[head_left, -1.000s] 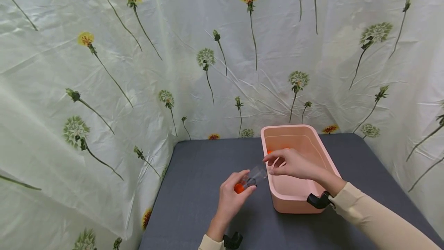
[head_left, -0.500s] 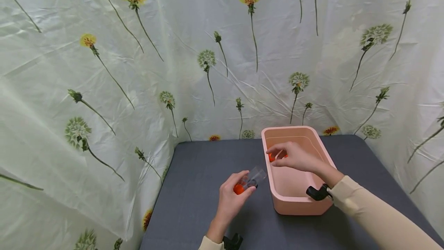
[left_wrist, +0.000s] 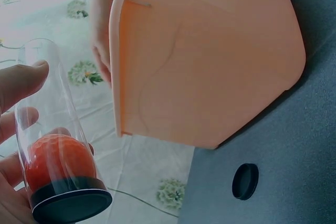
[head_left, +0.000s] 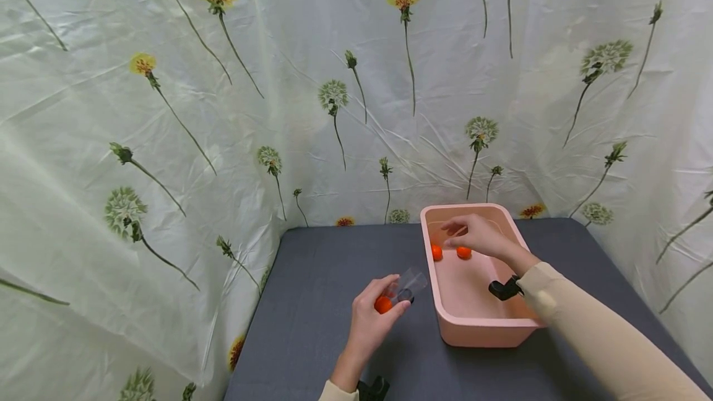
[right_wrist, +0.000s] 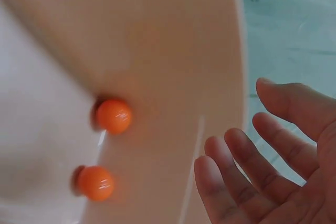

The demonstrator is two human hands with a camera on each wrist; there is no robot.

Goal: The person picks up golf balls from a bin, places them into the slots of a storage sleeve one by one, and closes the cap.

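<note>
"One clear, cylindrical plastic tube (left_wrist: 56, 98) is in your left hand (head_left: 369, 314), thumb and fingers curled round it. You have it tilted, above the matte dark grey table (head_left: 334, 265)."

"Anything inside your tube?"

"A dimpled orange ball (left_wrist: 60, 156), resting against the round black plug (left_wrist: 72, 204) at the end nearer you. Going right, your left wrist view shows a loose, shallow black cap (left_wrist: 245, 181) lying on the table, near the bin."

"Which bin do you mean?"

"The pink, rectangular plastic bin (head_left: 481, 334), standing on the table just right of your tube. Two glossy orange balls (right_wrist: 114, 116) lie apart from each other on its floor, at the far end."

"And your right hand (head_left: 478, 235)?"

"It hangs over that far end, touching neither ball. Your fingers are loosely bent and grasp nothing."
</note>
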